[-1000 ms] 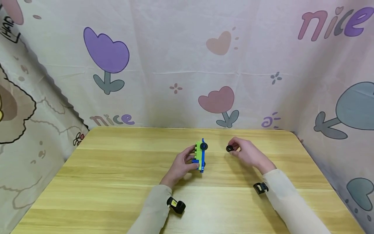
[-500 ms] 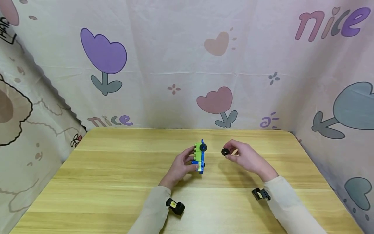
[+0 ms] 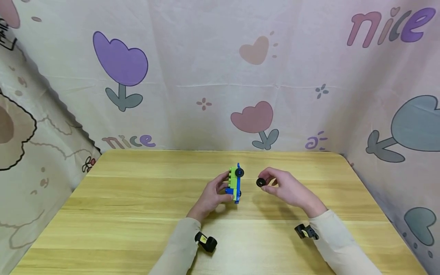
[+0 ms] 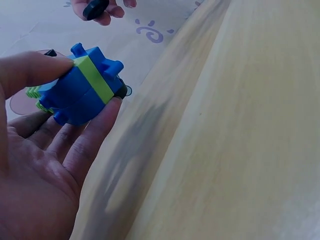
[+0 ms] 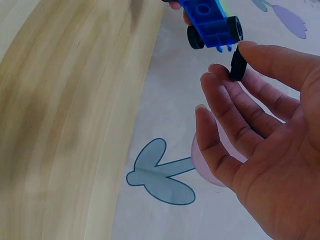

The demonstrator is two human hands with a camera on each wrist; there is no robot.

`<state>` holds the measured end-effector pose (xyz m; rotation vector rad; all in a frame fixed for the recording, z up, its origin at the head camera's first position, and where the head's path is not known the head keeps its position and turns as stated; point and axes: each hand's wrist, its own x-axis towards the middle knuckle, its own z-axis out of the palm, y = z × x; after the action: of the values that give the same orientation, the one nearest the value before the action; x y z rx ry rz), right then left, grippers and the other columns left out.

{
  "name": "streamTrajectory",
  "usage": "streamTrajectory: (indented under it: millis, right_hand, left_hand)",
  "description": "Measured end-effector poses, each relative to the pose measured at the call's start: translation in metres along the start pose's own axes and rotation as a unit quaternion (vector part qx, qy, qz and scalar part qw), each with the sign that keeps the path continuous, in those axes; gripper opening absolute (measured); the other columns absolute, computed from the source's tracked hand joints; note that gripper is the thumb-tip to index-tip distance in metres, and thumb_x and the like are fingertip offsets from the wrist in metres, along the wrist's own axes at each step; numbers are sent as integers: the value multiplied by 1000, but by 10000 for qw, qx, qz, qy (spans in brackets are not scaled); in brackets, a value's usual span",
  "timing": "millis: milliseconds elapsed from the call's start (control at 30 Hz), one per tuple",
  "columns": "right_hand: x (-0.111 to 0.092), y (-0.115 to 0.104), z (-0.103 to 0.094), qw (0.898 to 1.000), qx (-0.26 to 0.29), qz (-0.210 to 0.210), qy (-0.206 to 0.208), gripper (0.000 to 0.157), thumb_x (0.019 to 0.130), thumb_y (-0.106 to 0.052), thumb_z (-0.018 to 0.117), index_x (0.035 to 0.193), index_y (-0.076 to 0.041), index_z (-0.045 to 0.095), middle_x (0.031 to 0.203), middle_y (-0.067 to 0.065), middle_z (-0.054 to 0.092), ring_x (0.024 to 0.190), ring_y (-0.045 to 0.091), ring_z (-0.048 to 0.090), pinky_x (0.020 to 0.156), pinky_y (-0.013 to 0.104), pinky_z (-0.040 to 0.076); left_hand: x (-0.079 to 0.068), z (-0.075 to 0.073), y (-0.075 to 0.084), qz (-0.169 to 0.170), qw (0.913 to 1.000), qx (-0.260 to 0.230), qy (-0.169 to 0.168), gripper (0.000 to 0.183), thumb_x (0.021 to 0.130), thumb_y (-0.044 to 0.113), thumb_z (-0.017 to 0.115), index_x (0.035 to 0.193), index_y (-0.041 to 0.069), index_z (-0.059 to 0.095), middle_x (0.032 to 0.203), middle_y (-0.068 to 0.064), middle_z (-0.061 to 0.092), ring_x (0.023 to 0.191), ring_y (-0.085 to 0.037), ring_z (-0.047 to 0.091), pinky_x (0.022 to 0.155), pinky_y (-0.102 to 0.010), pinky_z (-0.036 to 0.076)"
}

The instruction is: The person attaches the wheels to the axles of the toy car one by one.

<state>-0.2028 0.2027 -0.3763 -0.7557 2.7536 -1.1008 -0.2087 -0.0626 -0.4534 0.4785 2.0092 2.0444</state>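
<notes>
My left hand [image 3: 210, 198] grips a toy brick car [image 3: 234, 183] by its near end, thumb on one side and fingers on the other. The car is lime green on a blue base, turned sideways with its studs facing left and its underside facing right. Black wheels show on it, two of them at the far end in the right wrist view. To the right, my right hand [image 3: 290, 187] pinches a loose black wheel [image 5: 238, 65] between thumb and fingertips, a short gap from the car. In the left wrist view, the car's blue end [image 4: 82, 95] faces the camera.
Both hands are over a light wooden table [image 3: 120, 214], their shadows falling on it. A printed curtain [image 3: 192, 68] hangs behind the table's far edge and along its sides. Black wrist devices [image 3: 206, 242] sit on both sleeves.
My right hand has brought the loose wheel leftward and slightly nearer, closer to the car. My left hand and the car stay almost still; the head view has shifted slightly.
</notes>
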Motion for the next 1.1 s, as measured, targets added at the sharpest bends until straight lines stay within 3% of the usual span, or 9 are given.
streamTrajectory:
  millis: [300, 567, 767, 1100]
  right_hand:
    - [-2, -7, 3, 10000, -21, -75, 22, 25, 89, -7, 71, 113, -9, 64, 97, -5, 64, 91, 13, 60, 82, 39, 50]
    - [-3, -9, 8, 9999, 28, -102, -7, 25, 90, -9, 71, 114, -9, 64, 98, -6, 64, 92, 14, 60, 84, 48, 50]
    - [-5, -12, 14, 9995, -161, -126, 246, 26, 90, -11, 72, 114, -12, 64, 97, -8, 63, 93, 16, 60, 82, 48, 50]
    - [-8, -19, 24, 9999, -85, -55, 137, 28, 89, -13, 73, 115, -14, 63, 103, -8, 62, 96, 23, 61, 83, 48, 50]
  left_hand:
    - [1, 0, 1, -42, 10000, -24, -8, 84, 80, -5, 71, 153, 8, 32, 143, -13, 45, 121, -29, 53, 102, -42, 43]
    - [1, 1, 2, 2, 10000, -35, -82, 88, 78, -6, 73, 154, 8, 30, 144, -12, 44, 122, -29, 53, 99, -38, 45]
    - [1, 1, -1, 58, 9999, -48, -77, 86, 79, -6, 73, 153, 6, 30, 144, -14, 44, 122, -29, 53, 100, -38, 44]
    - [2, 2, -3, 113, 9999, -73, -72, 86, 79, -5, 73, 153, 7, 31, 144, -14, 45, 122, -30, 53, 98, -38, 46]
